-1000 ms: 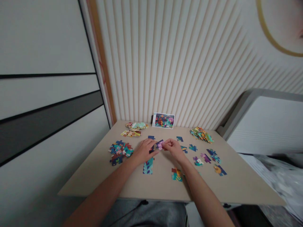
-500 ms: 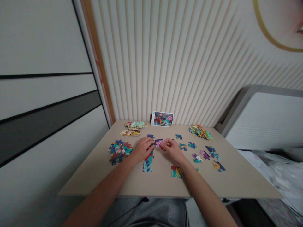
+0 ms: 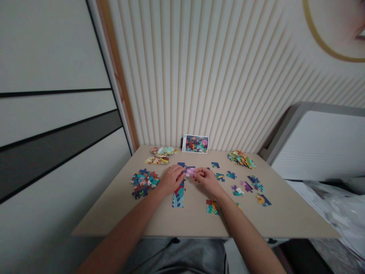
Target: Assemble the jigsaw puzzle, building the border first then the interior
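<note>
My left hand [image 3: 170, 179] and my right hand [image 3: 205, 178] meet over the middle of a beige table [image 3: 194, 222]. Both pinch a purple-and-blue puzzle piece [image 3: 189, 171] from either side, low over the tabletop. Just below the left hand lies a joined strip of teal and blue pieces [image 3: 178, 198]. A small joined clump [image 3: 212, 207] sits beside my right forearm. Loose pieces lie all around.
A heap of blue pieces [image 3: 142, 181] lies at the left, lighter heaps at the back left [image 3: 161, 154] and back right [image 3: 241, 158]. A reference picture card [image 3: 195, 143] leans on the ribbed wall. Single pieces [image 3: 247, 187] dot the right side.
Both hands have shifted slightly away from me and lowered the purple piece toward the table, near the top of the joined strip. The camera tilted a little.
</note>
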The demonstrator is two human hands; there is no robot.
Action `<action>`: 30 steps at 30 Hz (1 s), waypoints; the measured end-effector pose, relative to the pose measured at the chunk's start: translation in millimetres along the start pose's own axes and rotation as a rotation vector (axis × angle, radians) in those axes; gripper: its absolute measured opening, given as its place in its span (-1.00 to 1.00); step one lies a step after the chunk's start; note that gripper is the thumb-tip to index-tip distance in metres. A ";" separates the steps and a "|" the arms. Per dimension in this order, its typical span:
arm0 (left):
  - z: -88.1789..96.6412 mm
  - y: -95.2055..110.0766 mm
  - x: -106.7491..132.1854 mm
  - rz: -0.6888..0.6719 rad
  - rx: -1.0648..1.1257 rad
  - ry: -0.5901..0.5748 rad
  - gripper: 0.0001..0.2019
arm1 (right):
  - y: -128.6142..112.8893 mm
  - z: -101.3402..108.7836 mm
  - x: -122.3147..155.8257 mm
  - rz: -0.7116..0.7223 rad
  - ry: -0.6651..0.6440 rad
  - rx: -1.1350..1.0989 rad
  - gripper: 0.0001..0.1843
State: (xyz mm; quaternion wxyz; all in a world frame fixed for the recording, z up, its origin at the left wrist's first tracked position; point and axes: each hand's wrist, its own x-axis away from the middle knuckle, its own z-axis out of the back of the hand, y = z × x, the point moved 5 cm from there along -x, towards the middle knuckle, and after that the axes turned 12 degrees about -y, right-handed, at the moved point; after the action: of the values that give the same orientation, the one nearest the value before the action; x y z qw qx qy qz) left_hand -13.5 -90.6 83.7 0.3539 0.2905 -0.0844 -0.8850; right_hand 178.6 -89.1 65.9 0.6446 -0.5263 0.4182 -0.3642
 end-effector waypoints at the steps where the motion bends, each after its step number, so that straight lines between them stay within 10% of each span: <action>1: -0.2 -1.2 0.1 0.005 -0.003 0.007 -0.77 | -0.8 -0.7 0.4 -0.004 -0.008 0.007 -0.59; 11: -1.1 -5.4 -0.2 0.026 -0.008 0.031 -0.77 | -1.3 -0.5 -0.1 0.002 -0.008 0.028 -0.59; 21: -12.4 13.2 1.8 -0.197 -0.003 -0.184 -0.80 | -7.3 18.7 -1.8 0.046 0.171 0.025 -0.58; 30: -9.9 -0.7 0.7 -0.058 -0.035 -0.134 -0.75 | -7.2 15.4 -1.1 0.043 0.133 0.031 -0.62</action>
State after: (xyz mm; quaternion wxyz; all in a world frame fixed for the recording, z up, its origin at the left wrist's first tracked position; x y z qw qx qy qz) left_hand -8.7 -90.0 75.1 0.3267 0.2268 -0.0839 -0.9137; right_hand 192.2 -83.7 74.7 0.6313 -0.4818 0.4654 -0.3908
